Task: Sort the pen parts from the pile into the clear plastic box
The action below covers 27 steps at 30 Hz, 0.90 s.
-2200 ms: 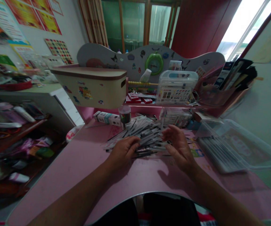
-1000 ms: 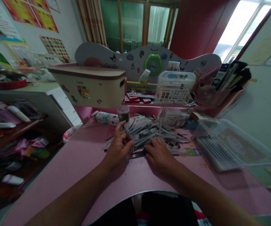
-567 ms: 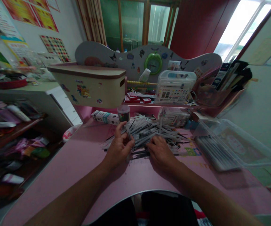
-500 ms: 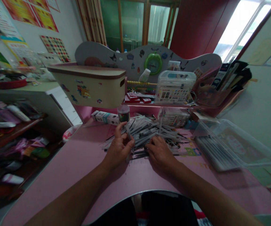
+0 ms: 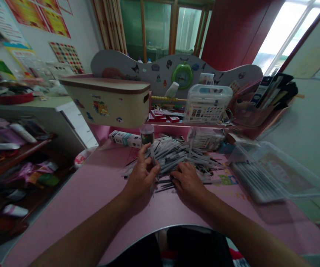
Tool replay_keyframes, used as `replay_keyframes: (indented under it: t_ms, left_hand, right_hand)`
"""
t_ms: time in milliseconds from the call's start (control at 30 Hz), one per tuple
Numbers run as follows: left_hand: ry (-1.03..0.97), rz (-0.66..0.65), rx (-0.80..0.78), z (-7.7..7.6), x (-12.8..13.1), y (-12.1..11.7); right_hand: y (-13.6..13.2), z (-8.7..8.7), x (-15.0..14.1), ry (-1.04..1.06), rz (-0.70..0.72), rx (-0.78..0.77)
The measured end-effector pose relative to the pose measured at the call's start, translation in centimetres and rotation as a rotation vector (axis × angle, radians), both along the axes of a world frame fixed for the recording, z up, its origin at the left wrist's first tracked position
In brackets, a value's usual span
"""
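Observation:
A big loose heap of grey pens (image 5: pixel 182 154) lies on the pink desk (image 5: pixel 93 200). My left hand (image 5: pixel 142 174) is closed round a small bunch of pens held upright at the heap's near left edge. My right hand (image 5: pixel 187 180) lies palm down on the heap's near edge, fingers curled onto the pens; whether it grips one I cannot make out.
An open clear plastic box (image 5: pixel 273 174) with rows of pens sits at the right. Behind the heap stand a small dark jar (image 5: pixel 147 134), a white carton (image 5: pixel 125 138), a clear storage case (image 5: pixel 207 103) and a cream wooden box (image 5: pixel 107 100). Cluttered shelves fill the left.
Both hands came together from spread over the heap. My left hand took up a bunch of pens and holds it upright; my right hand settled onto the heap's near edge.

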<state>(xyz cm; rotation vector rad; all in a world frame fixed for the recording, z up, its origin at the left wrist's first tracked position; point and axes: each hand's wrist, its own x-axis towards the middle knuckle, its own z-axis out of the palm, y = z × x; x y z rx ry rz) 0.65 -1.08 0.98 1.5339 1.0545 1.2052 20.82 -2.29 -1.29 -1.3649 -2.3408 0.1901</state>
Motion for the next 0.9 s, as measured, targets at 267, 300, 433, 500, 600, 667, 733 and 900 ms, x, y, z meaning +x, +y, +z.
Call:
replay_keyframes:
  t_ms: [267, 300, 433, 500, 600, 667, 733, 900]
  left_hand:
    - [0.043, -0.021, 0.027, -0.3, 0.0, 0.1]
    - [0.031, -0.032, 0.023, -0.4, -0.1, 0.1]
    - [-0.043, -0.125, -0.046, -0.7, -0.1, 0.1]
    - [-0.051, -0.176, -0.087, -0.7, -0.1, 0.2]
    - [0.008, -0.217, -0.142, -0.5, -0.1, 0.2]
    - [0.118, -0.220, -0.119, -0.2, 0.0, 0.1]
    - [0.255, -0.198, -0.020, 0.2, 0.0, 0.0]
    - [0.515, -0.146, 0.212, 0.5, 0.0, -0.2]
  right_hand:
    - [0.1, -0.2, -0.1, 0.056, 0.022, 0.001]
    - [0.1, -0.2, -0.1, 0.067, 0.033, 0.003]
    - [0.1, 0.2, 0.1, 0.122, 0.088, 0.014]
    - [0.2, 0.6, 0.4, 0.180, 0.105, 0.019]
    - [0.5, 1.3, 1.4, 0.346, 0.107, -0.019]
    - [0.6, 1.7, 2.1, 0.504, 0.081, -0.084]
    - [0.7, 2.1, 2.6, 0.653, 0.055, -0.149]
    - [0.5, 2.9, 3.2, 0.818, 0.041, -0.165]
